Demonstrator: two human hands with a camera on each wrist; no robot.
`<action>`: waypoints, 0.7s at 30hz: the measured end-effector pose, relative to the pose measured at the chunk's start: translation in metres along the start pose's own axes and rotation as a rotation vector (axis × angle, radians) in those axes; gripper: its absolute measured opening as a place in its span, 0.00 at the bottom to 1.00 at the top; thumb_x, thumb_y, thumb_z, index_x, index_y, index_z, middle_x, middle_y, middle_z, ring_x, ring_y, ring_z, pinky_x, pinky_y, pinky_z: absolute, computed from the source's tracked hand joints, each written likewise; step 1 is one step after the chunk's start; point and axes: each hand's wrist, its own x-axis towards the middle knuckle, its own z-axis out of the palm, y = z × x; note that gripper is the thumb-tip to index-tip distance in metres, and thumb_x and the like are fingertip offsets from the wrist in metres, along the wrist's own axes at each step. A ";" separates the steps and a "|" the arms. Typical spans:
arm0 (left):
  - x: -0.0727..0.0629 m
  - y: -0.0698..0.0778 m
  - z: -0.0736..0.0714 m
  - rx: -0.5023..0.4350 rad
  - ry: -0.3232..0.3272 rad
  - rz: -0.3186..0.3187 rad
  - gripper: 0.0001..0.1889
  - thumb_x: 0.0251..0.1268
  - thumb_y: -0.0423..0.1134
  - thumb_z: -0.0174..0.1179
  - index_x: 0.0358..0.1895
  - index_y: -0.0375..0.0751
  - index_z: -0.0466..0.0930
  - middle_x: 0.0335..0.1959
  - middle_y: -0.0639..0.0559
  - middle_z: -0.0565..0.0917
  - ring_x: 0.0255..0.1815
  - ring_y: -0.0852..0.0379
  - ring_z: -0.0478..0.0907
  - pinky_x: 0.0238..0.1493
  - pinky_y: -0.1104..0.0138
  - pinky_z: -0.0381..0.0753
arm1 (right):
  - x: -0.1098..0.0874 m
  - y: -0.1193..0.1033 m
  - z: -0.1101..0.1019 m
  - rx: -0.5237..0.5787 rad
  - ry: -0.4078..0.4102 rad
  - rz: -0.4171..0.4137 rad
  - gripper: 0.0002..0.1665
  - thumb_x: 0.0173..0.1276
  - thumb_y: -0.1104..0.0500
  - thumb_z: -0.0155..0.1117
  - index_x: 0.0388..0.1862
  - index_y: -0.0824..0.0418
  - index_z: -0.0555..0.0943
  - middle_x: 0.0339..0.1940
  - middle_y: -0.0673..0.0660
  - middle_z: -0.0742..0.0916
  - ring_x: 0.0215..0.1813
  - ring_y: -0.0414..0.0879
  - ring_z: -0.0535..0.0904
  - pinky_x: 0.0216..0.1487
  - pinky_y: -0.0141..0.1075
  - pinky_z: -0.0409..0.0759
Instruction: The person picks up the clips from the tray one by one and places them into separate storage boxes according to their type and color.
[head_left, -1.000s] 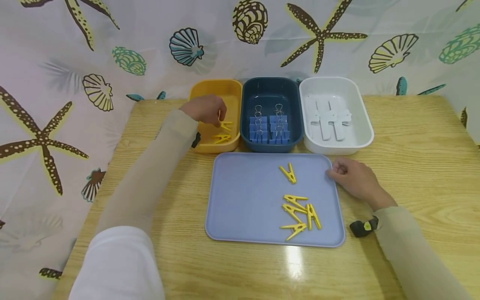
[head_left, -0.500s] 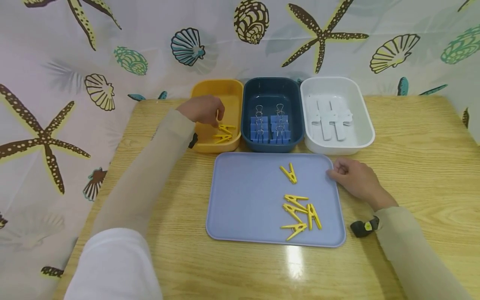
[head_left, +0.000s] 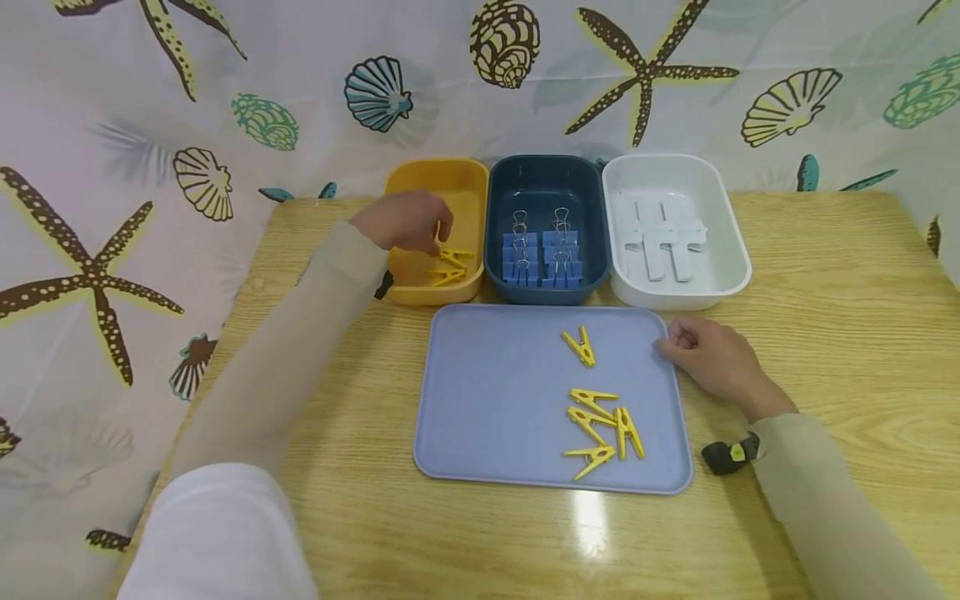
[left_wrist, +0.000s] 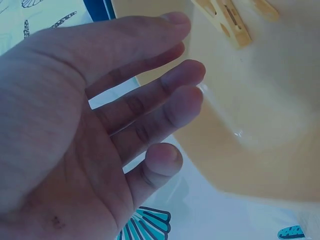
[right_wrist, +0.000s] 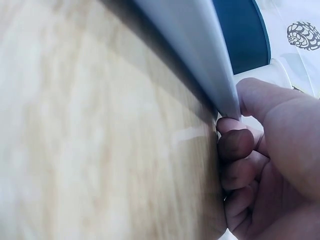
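Observation:
Over the orange bin (head_left: 468, 196), my left hand (head_left: 405, 221) hovers with loosely bent fingers. In the left wrist view nothing lies between its thumb and fingers, and a yellow clothespin (left_wrist: 227, 22) is just past the fingertips. Two yellow clothespins (head_left: 448, 275) show in that bin; the hand may cover more. My right hand (head_left: 708, 354) grips the right rim of the blue-grey tray (head_left: 487, 392). Its thumb is on the rim and its curled fingers are at the underside, as the right wrist view shows. Several yellow clothespins (head_left: 592, 457) lie on the tray's right half.
Beside the orange bin stands a dark blue bin (head_left: 543, 179) with several blue binder clips (head_left: 561, 258). Right of it, a white bin (head_left: 727, 258) holds white strap-like pieces (head_left: 663, 242). A patterned cloth (head_left: 442, 75) hangs behind the wooden table (head_left: 840, 333).
My left hand has shifted slightly left relative to the orange bin, its fingers drawing back a little from the upper clothespin. The right hand and tray stay put.

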 end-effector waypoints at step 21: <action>-0.018 0.013 0.000 0.030 0.037 0.044 0.15 0.60 0.41 0.66 0.49 0.41 0.81 0.46 0.47 0.81 0.45 0.49 0.74 0.52 0.60 0.77 | -0.001 -0.001 0.000 -0.001 0.001 -0.007 0.17 0.70 0.47 0.57 0.27 0.57 0.73 0.21 0.52 0.75 0.28 0.46 0.69 0.33 0.36 0.63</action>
